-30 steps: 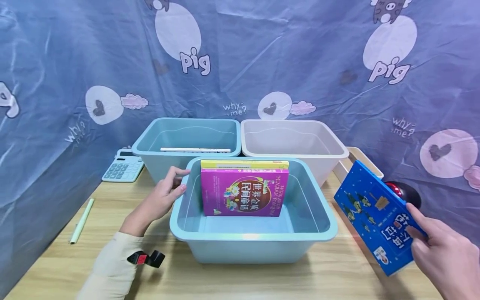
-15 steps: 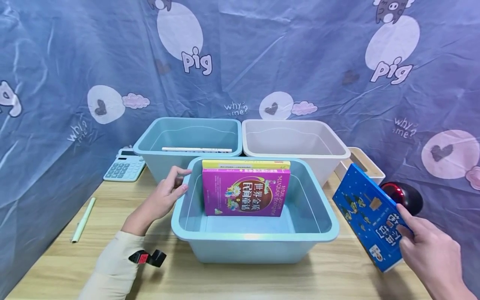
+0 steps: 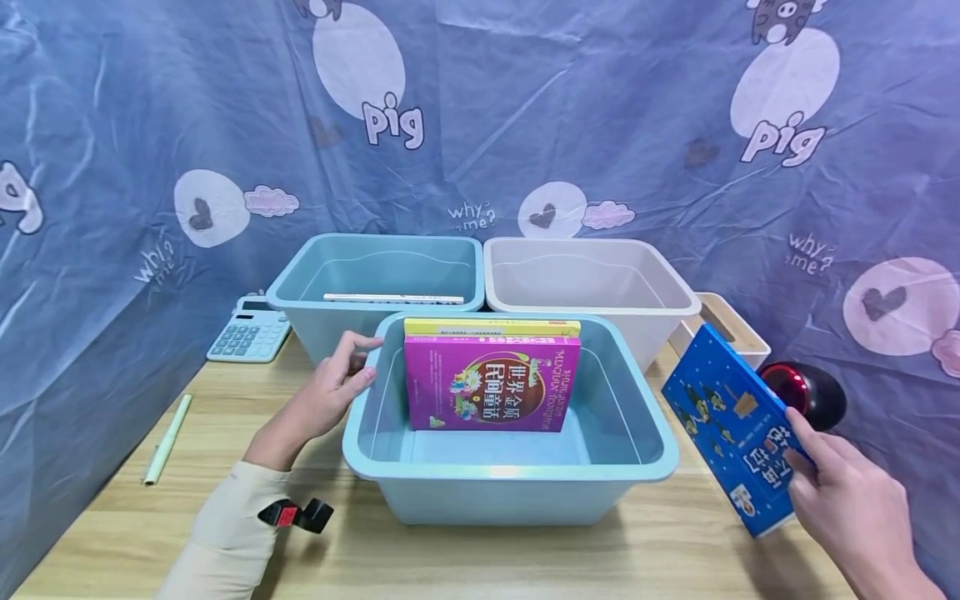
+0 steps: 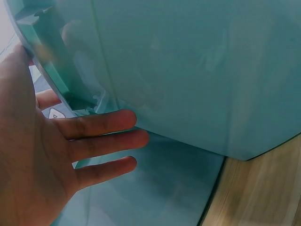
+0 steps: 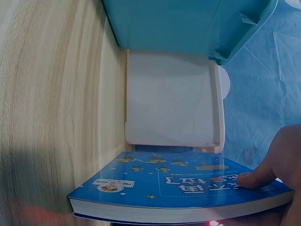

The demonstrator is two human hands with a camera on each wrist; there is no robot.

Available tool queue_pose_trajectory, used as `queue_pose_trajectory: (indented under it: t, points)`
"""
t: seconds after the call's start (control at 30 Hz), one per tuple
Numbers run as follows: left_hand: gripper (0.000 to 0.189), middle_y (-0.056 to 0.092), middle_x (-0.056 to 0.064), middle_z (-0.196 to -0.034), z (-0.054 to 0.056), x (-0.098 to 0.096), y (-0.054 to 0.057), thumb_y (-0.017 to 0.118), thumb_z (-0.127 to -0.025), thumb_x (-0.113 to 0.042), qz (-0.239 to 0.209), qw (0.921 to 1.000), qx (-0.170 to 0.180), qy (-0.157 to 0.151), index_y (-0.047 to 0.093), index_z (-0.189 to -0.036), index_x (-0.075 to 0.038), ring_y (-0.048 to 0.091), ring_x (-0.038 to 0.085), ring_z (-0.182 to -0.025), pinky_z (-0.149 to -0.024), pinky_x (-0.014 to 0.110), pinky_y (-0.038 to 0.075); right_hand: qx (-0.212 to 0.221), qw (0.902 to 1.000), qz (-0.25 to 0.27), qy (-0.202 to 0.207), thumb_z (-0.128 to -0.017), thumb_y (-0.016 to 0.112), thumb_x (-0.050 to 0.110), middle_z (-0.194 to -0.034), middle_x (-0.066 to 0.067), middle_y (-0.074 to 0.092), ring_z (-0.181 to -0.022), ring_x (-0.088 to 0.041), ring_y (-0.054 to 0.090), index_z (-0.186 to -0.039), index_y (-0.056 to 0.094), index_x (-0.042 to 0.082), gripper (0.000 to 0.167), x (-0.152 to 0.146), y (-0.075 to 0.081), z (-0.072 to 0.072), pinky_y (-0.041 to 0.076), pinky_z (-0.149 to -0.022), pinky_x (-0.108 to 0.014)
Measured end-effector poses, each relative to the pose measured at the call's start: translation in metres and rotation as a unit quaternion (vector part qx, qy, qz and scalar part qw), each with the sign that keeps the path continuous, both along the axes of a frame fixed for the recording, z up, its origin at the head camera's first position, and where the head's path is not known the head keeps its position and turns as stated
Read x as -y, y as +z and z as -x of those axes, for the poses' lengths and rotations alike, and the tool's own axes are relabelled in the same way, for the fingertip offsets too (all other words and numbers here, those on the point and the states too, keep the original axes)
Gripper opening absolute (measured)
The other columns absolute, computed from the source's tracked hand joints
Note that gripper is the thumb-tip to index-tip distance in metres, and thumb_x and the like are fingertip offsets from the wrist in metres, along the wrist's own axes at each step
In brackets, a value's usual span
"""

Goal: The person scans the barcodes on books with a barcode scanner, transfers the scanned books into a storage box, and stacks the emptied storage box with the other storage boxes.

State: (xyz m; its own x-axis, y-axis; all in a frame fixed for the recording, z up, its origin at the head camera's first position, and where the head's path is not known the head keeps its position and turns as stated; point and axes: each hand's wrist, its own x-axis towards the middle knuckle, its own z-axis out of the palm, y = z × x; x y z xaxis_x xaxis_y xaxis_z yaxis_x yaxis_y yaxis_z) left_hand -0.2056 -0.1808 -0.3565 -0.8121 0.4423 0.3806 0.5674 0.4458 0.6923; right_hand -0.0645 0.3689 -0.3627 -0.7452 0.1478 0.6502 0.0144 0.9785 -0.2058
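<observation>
In the head view my right hand (image 3: 851, 492) holds a blue book (image 3: 731, 429) at its right edge, thumb on the cover. The book is tilted and sits right of the front light-blue bin (image 3: 502, 500); the right wrist view shows the book (image 5: 174, 183) over the wooden table, pages facing the camera. My left hand (image 3: 315, 400) touches the bin's left rim, thumb and index finger at the lip. Several straight fingers of the left hand (image 4: 101, 136) lie by the bin's outer wall in the left wrist view. A purple book (image 3: 487, 387) stands inside with a yellow book (image 3: 491, 327) behind it.
Behind stand a darker teal bin (image 3: 375, 325), with a white-edged item (image 3: 393, 298) inside, and a pale bin (image 3: 592, 321). A calculator (image 3: 247, 333) and a light-green stick (image 3: 167, 440) lie left. A beige box (image 3: 727, 329) and a dark, shiny red-lit object (image 3: 806, 393) are right.
My right hand has carried the blue book a little to the left, toward the front bin. The left hand keeps its place at the rim.
</observation>
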Motion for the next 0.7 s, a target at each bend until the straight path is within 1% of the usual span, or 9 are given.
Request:
queue_pose_trajectory:
  t: [0.17, 0.27, 0.37, 0.47, 0.57, 0.6, 0.63, 0.67, 0.7]
  points:
    - [0.033, 0.062, 0.030, -0.130, 0.000, 0.001, 0.000, 0.045, -0.105, -0.018, 0.004, 1.0000, -0.001, 0.001, 0.038, -0.132, -0.002, 0.066, 0.040, -0.112, -0.090, 0.056, 0.055, 0.018, 0.9998, -0.002, -0.011, -0.081, 0.062, -0.008, -0.098, -0.030, 0.067, -0.080, -0.051, 0.062, -0.139, 0.057, 0.001, 0.058, -0.001, 0.002, 0.001, 0.044, -0.067, -0.066]
    - [0.032, 0.061, 0.030, -0.131, 0.001, 0.002, 0.000, 0.044, -0.105, -0.018, 0.005, 1.0000, -0.004, 0.002, 0.038, -0.132, -0.002, 0.066, 0.040, -0.113, -0.091, 0.055, 0.055, 0.022, 0.9997, 0.000, -0.013, -0.082, 0.061, -0.008, -0.099, -0.031, 0.067, -0.080, -0.051, 0.062, -0.139, 0.056, 0.001, 0.059, 0.000, 0.002, 0.001, 0.044, -0.067, -0.065]
    - [0.032, 0.061, 0.030, -0.131, 0.000, 0.002, 0.001, 0.045, -0.105, -0.017, 0.004, 1.0000, -0.006, 0.003, 0.038, -0.132, -0.002, 0.066, 0.040, -0.112, -0.091, 0.056, 0.055, 0.009, 0.9999, 0.005, -0.007, -0.082, 0.062, -0.007, -0.098, -0.030, 0.068, -0.081, -0.051, 0.063, -0.137, 0.059, 0.001, 0.056, 0.000, 0.002, 0.003, 0.044, -0.067, -0.066]
    - [0.032, 0.062, 0.030, -0.131, 0.000, 0.002, 0.002, 0.045, -0.105, -0.017, 0.005, 1.0000, -0.004, 0.004, 0.038, -0.133, -0.003, 0.066, 0.039, -0.113, -0.091, 0.056, 0.055, -0.002, 0.9999, 0.007, -0.010, -0.081, 0.062, -0.007, -0.094, -0.028, 0.068, -0.076, -0.049, 0.063, -0.135, 0.061, 0.002, 0.054, 0.001, 0.003, 0.003, 0.044, -0.063, -0.063]
    - [0.033, 0.063, 0.029, -0.130, 0.000, 0.001, 0.001, 0.045, -0.105, -0.018, 0.007, 1.0000, -0.002, 0.002, 0.038, -0.134, -0.003, 0.066, 0.038, -0.114, -0.092, 0.055, 0.054, -0.008, 0.9997, 0.001, -0.021, -0.080, 0.060, -0.008, -0.084, -0.025, 0.067, -0.064, -0.041, 0.059, -0.132, 0.063, 0.001, 0.053, 0.001, 0.007, 0.001, 0.042, -0.051, -0.049]
    - [0.033, 0.063, 0.029, -0.130, 0.000, 0.001, 0.001, 0.045, -0.105, -0.018, 0.009, 1.0000, -0.001, 0.001, 0.037, -0.134, -0.003, 0.066, 0.038, -0.114, -0.093, 0.054, 0.054, -0.018, 0.9996, -0.002, -0.021, -0.079, 0.059, -0.008, -0.084, -0.024, 0.067, -0.063, -0.040, 0.059, -0.130, 0.064, 0.001, 0.052, 0.000, 0.010, 0.000, 0.040, -0.048, -0.042]
    - [0.033, 0.064, 0.028, -0.130, 0.001, 0.000, 0.001, 0.045, -0.105, -0.018, 0.009, 1.0000, -0.002, 0.002, 0.037, -0.134, -0.003, 0.066, 0.038, -0.114, -0.093, 0.053, 0.055, -0.030, 0.9993, 0.000, -0.022, -0.079, 0.059, -0.008, -0.083, -0.023, 0.068, -0.061, -0.025, 0.061, -0.129, 0.066, 0.002, 0.051, 0.000, 0.013, -0.001, 0.037, -0.047, -0.035]
    - [0.033, 0.064, 0.028, -0.129, 0.000, 0.000, 0.001, 0.045, -0.105, -0.018, 0.009, 1.0000, -0.003, 0.002, 0.038, -0.134, -0.004, 0.066, 0.037, -0.114, -0.093, 0.053, 0.055, -0.046, 0.9987, 0.013, -0.015, -0.079, 0.058, -0.007, -0.088, -0.013, 0.073, -0.067, -0.015, 0.065, -0.128, 0.067, 0.002, 0.051, -0.001, 0.015, -0.001, 0.037, -0.050, -0.026]
    - [0.033, 0.065, 0.028, -0.128, 0.000, 0.000, 0.001, 0.045, -0.105, -0.018, 0.010, 0.9999, -0.005, 0.004, 0.038, -0.134, -0.004, 0.066, 0.037, -0.113, -0.092, 0.052, 0.055, -0.072, 0.9970, 0.027, 0.000, -0.078, 0.056, -0.007, -0.094, 0.000, 0.077, -0.073, -0.004, 0.066, -0.127, 0.068, 0.002, 0.051, -0.001, 0.018, -0.001, 0.035, -0.053, -0.018]
